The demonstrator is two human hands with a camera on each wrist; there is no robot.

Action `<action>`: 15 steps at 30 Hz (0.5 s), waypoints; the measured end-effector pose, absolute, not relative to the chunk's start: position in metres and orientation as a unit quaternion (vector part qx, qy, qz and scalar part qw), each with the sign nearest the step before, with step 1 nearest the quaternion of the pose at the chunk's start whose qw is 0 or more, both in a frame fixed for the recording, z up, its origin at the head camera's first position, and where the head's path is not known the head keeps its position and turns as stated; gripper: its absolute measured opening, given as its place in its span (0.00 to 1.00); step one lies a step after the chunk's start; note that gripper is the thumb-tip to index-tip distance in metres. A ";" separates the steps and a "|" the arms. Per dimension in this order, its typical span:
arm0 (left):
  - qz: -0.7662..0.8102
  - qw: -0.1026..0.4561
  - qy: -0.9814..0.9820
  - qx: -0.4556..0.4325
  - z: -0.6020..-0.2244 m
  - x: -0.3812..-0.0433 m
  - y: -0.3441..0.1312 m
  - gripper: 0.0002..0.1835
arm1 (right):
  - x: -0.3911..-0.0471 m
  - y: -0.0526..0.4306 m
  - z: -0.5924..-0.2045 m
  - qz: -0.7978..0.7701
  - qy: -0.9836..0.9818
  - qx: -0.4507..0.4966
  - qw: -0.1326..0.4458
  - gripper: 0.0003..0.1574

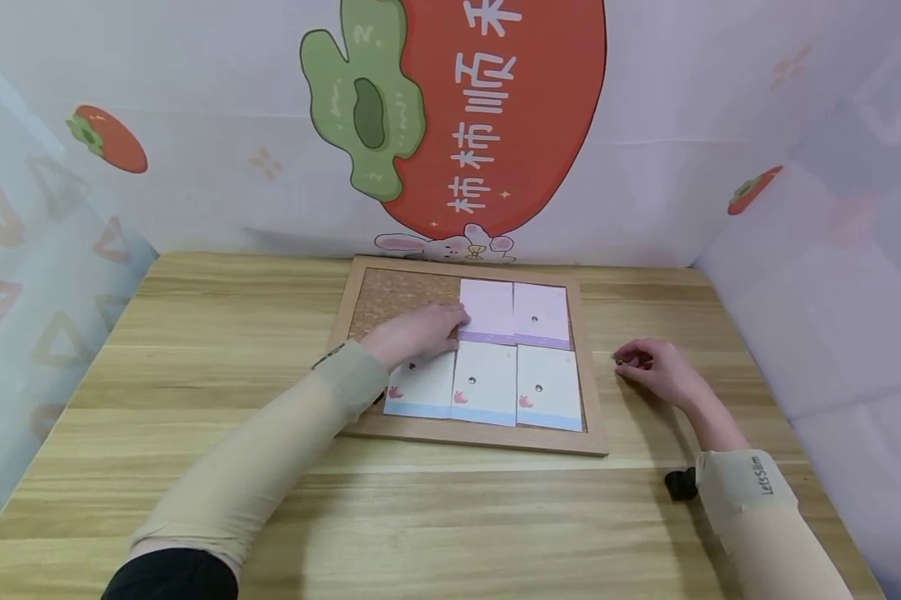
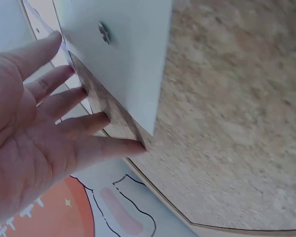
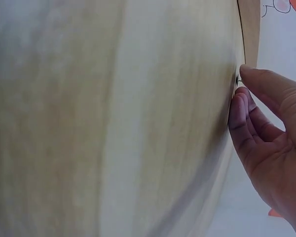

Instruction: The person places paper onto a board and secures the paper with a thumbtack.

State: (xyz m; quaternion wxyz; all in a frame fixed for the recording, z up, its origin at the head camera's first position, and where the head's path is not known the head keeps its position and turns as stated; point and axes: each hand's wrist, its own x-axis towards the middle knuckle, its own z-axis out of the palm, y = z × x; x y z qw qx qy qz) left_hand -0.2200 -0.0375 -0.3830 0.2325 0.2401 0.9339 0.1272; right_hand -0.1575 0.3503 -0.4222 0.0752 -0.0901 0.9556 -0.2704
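Observation:
A wood-framed corkboard [image 1: 405, 287] lies on the table with two rows of cards. My left hand [image 1: 418, 332] lies over it, fingers extended, fingertips at the left edge of a purple-edged card [image 1: 486, 310] on which no tack shows. Beside that is another purple-edged card [image 1: 551, 304] with a silver thumbtack [image 1: 535, 319]. Below are three blue-edged cards, one [image 1: 483, 400] in the middle, each with a tack; my left hand partly covers the leftmost card [image 2: 123, 59]. Right of the board, my right hand [image 1: 662, 371] pinches a tiny dark thumbtack [image 3: 238, 80] close to the tabletop, mostly hidden by the fingertips.
The board's wooden frame [image 1: 595, 400] forms a raised rim. Wood-grain tabletop [image 1: 495, 517] extends around it. A printed cloth backdrop [image 1: 217, 192] stands behind the table's far edge and along both sides. A black piece [image 1: 680, 483] hangs by the right wrist.

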 end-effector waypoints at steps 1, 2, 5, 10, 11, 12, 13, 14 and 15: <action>0.137 0.228 0.935 0.236 -0.383 -0.220 -0.036 0.26 | -0.157 0.350 -0.422 -0.266 0.957 -0.088 0.072 0.12; 0.144 0.223 0.936 0.232 -0.383 -0.220 -0.035 0.25 | -0.158 0.351 -0.422 -0.260 0.959 -0.086 0.069 0.11; 0.157 0.206 0.939 0.227 -0.383 -0.220 -0.030 0.20 | -0.158 0.350 -0.422 -0.247 0.963 -0.083 0.063 0.09; 0.141 0.182 0.945 0.235 -0.383 -0.220 -0.027 0.19 | -0.158 0.349 -0.423 -0.233 0.968 -0.079 0.047 0.05; 0.138 0.177 0.945 0.236 -0.384 -0.220 -0.027 0.19 | -0.158 0.349 -0.423 -0.231 0.969 -0.078 0.044 0.05; 0.135 0.174 0.946 0.238 -0.384 -0.220 -0.027 0.19 | -0.158 0.349 -0.424 -0.230 0.969 -0.077 0.041 0.04; 0.132 0.170 0.946 0.241 -0.385 -0.220 -0.027 0.19 | -0.158 0.349 -0.424 -0.228 0.970 -0.076 0.039 0.04; 0.128 0.166 0.947 0.244 -0.385 -0.220 -0.027 0.19 | -0.158 0.348 -0.424 -0.228 0.970 -0.076 0.038 0.04; 0.125 0.162 0.947 0.247 -0.386 -0.220 -0.027 0.19 | -0.158 0.348 -0.423 -0.228 0.970 -0.075 0.037 0.04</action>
